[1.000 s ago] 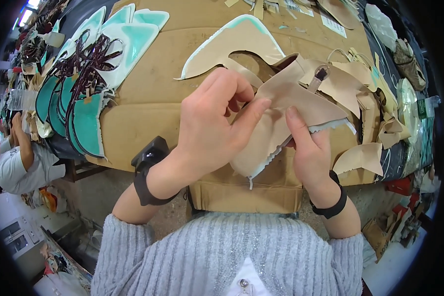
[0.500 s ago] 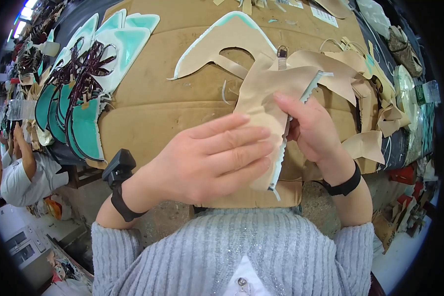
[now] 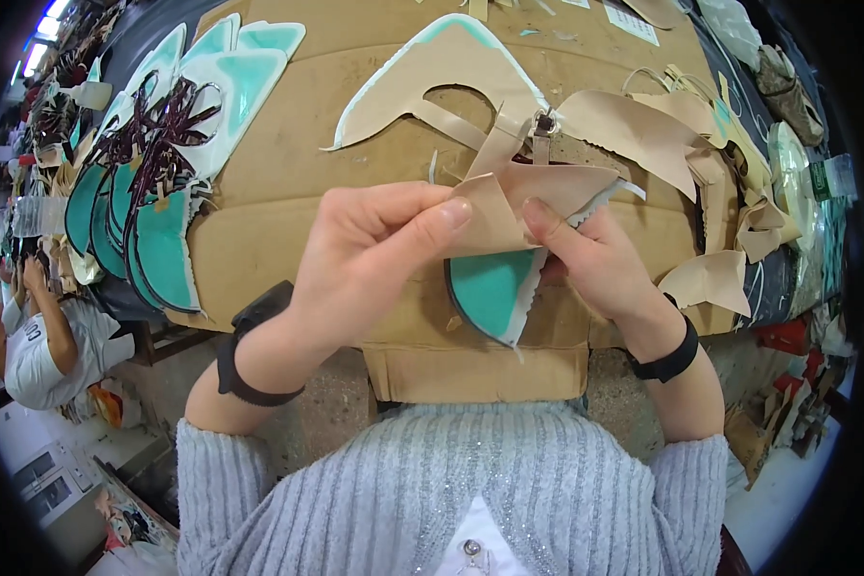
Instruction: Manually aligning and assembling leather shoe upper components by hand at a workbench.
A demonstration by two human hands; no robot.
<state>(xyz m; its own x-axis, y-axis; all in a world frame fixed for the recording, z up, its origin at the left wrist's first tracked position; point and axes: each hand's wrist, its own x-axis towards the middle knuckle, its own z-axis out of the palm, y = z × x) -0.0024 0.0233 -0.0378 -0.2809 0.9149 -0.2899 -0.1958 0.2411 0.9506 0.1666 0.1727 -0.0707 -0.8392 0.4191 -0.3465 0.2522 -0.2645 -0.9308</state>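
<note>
While my left hand (image 3: 384,245) pinches the beige piece (image 3: 490,221) by its folded flap, so the green underside (image 3: 488,290) shows, my right hand (image 3: 600,259) clasps its edge at 3 o'clock, likely for steadiness; the piece is at my 12 o'clock, a green stack (image 3: 168,254) at 10.

Folded leather-like pc. (image 3: 492,216) in plain beige, teal lining (image 3: 490,288), wht edge strip (image 3: 528,298).
Curved V-shaped beige pc. (image 3: 451,67) w/ wht rim + mint tip; stacked rounded teal pcs. (image 3: 166,252), wht edges; angular wht pcs. (image 3: 240,101) w/ mint patches; glossy dk-maroon thin straps (image 3: 169,123); flat brn cardboard sheet (image 3: 278,211); lt-grey knit sweater (image 3: 413,470), vert. rib pattern; blk wristbands (image 3: 669,357).
</note>
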